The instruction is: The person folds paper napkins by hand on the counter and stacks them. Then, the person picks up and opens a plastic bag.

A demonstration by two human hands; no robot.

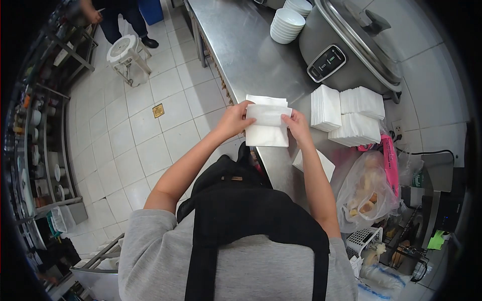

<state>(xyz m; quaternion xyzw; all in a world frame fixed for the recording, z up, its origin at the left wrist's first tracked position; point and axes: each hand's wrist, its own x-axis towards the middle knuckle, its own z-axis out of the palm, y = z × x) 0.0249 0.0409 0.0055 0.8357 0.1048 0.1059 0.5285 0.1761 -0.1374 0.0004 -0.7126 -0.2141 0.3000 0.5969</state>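
Note:
A white paper napkin (267,135) is stretched between my two hands over the edge of the steel counter, partly folded, with a band lying across its middle. My left hand (235,122) pinches its left side between thumb and fingers. At the right side, my right hand (298,126) grips the same napkin. Several piles of folded napkins (325,109) stand on the counter to the right of my right hand. More white napkins (325,164) lie partly hidden under my right forearm.
A large grey electric cooker (321,40) and stacked white bowls (287,26) stand farther along the steel counter (236,45). A clear bag of bread-like pieces (362,193) lies at right. On the tiled floor, a white stool (125,50) stands near another person (123,20). Shelves line the left.

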